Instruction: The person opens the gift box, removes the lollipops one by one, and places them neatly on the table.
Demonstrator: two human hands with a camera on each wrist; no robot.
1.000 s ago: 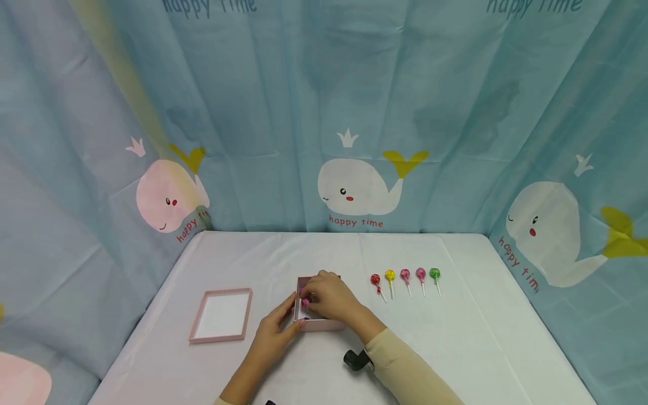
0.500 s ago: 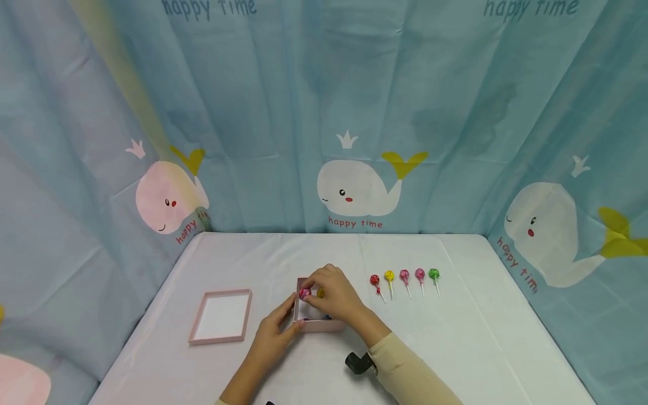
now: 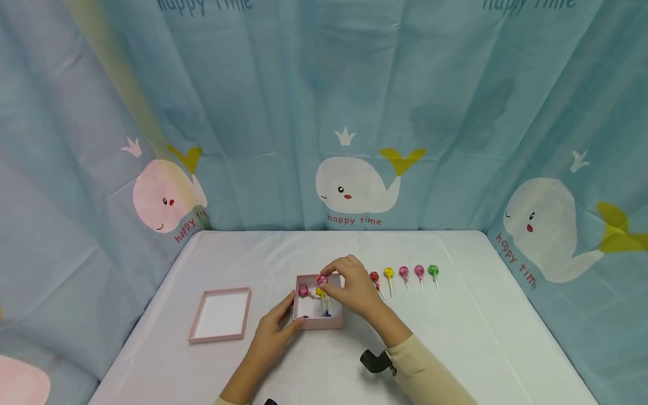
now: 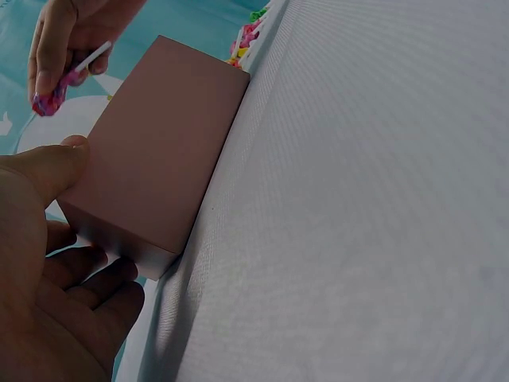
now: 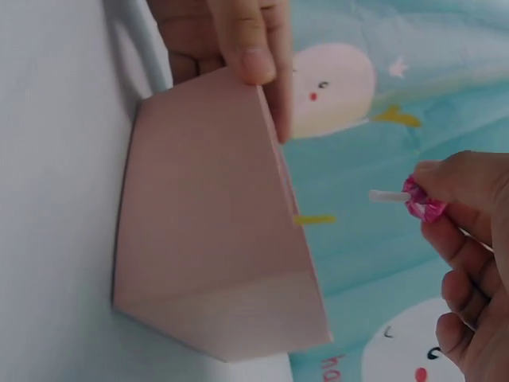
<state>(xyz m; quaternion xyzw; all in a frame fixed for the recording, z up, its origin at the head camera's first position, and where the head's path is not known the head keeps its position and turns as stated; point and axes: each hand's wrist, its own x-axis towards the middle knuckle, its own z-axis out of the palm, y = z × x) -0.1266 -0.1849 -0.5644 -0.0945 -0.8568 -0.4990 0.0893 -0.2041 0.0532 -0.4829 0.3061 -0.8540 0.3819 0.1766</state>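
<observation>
My left hand (image 3: 273,333) grips the left side of a pink open-topped box (image 3: 321,324), thumb at the front corner and fingers along the side. Above the box, my right hand (image 3: 352,288) pinches a pink-and-purple lollipop (image 3: 322,279) by its wrapped head. Its white stick points out freely in the right wrist view, where the lollipop (image 5: 425,207) is apart from the box. Inside the box lie another pink lollipop (image 3: 304,291), a yellow lollipop (image 3: 320,292) and a small blue piece (image 3: 326,314). The box's front wall hides part of the contents.
Right of the box stands a row of lollipops: red (image 3: 374,277), yellow (image 3: 388,272), two pink and a green one (image 3: 433,270). A shallow pink-rimmed lid (image 3: 220,315) lies to the left on the white table (image 3: 481,349). Behind hangs a blue whale-print curtain (image 3: 283,185).
My right hand has lifted out of the box and moved right, carrying a lollipop. The box's contents show more now. My left hand has stayed on the box.
</observation>
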